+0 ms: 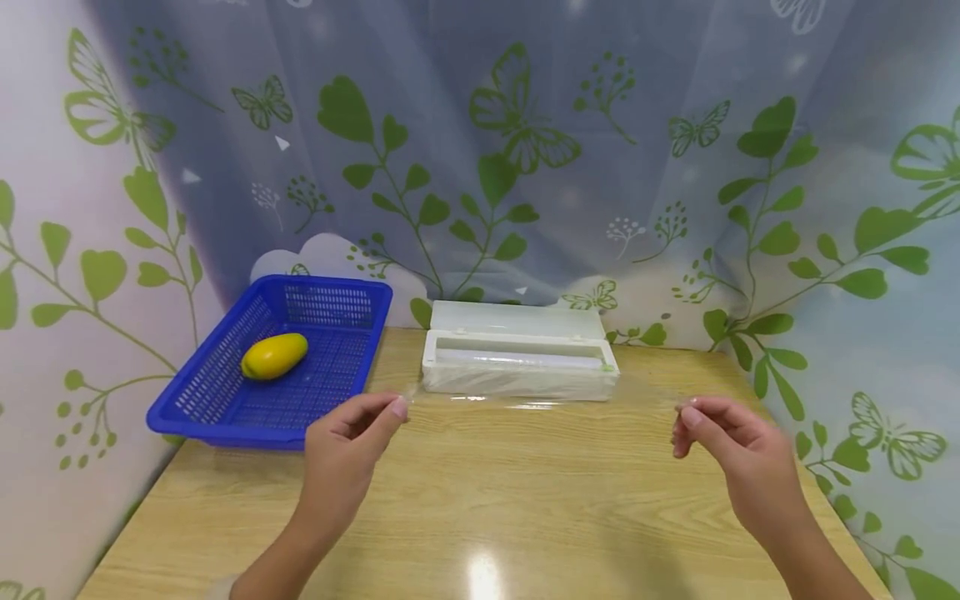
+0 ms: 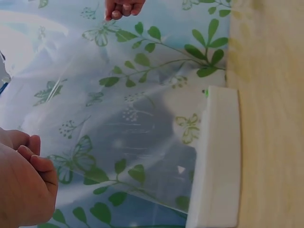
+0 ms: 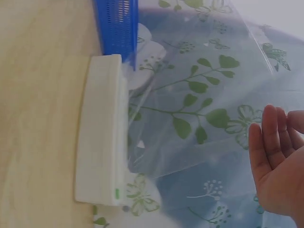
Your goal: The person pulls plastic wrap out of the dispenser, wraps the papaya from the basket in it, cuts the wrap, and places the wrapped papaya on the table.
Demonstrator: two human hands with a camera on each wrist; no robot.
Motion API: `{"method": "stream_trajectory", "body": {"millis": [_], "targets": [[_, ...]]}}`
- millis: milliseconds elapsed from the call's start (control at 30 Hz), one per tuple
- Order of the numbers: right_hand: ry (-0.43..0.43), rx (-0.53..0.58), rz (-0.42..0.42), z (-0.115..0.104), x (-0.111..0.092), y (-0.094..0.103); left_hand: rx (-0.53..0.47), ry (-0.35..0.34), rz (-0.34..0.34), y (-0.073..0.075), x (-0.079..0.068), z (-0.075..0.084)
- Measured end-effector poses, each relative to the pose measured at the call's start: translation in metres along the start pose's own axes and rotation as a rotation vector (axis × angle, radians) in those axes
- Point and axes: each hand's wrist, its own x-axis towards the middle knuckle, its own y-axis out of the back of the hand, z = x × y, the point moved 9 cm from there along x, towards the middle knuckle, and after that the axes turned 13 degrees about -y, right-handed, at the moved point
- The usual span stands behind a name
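A clear sheet of cling film [image 1: 525, 405] stretches from a white wrap dispenser [image 1: 517, 383] toward me. My left hand [image 1: 345, 458] pinches its left corner between thumb and index finger. At the other corner, my right hand [image 1: 738, 458] pinches the film the same way. Both hands are in front of the dispenser, raised above the table. The dispenser's lid [image 1: 517, 317] is tipped back, and the film roll [image 1: 517, 359] shows inside. In the left wrist view, the taut film [image 2: 137, 109] rises from the dispenser [image 2: 218, 156]; the right wrist view shows the film [image 3: 190, 128] likewise.
A blue plastic basket [image 1: 225, 429] stands at the left of the wooden table [image 1: 525, 500], holding a yellow, mango-like fruit [image 1: 275, 356]. A leaf-and-butterfly patterned curtain [image 1: 480, 125] hangs behind the table and along both sides.
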Motion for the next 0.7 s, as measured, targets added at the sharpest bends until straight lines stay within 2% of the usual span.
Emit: {"method": "stream_trajectory", "body": {"millis": [167, 333, 433, 700], "targets": [[-0.101, -0.014, -0.003, 0.027, -0.011, -0.002, 0.037, 0.08, -0.006, 0.003, -0.019, -0.016], [-0.204, -0.036, -0.001, 0.054, -0.015, -0.005, 0.072, 0.182, -0.02, 0.004, -0.035, -0.038], [-0.259, -0.053, 0.001, 0.071, -0.017, -0.007, 0.097, 0.22, -0.033, 0.005, -0.044, -0.05], [-0.427, -0.175, 0.047, 0.113, -0.03, -0.007, 0.133, 0.319, -0.079, 0.005, -0.067, -0.082]]}}
